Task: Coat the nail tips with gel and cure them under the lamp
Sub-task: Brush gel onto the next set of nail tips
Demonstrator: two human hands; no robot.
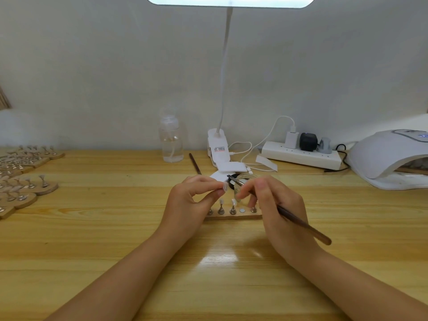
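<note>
My left hand (192, 198) pinches a small pale nail tip (224, 186) on its stand, lifted above the table. My right hand (273, 205) grips a brown-handled gel brush (303, 224); its dark bristle end points up-left toward the tip and the gel jar (243, 181) behind. Below the hands lies a wooden holder strip (234, 216) with nail tips on metal stands; one magnet spot on it is bare. The white curing lamp (389, 158) sits at the far right.
Several wooden strips with nail stands (25, 181) crowd the left edge. At the back stand a clear pump bottle (171, 142), a clip desk lamp (220, 149), a power strip (301, 155) with plugs and cables, and a spare brush (195, 163).
</note>
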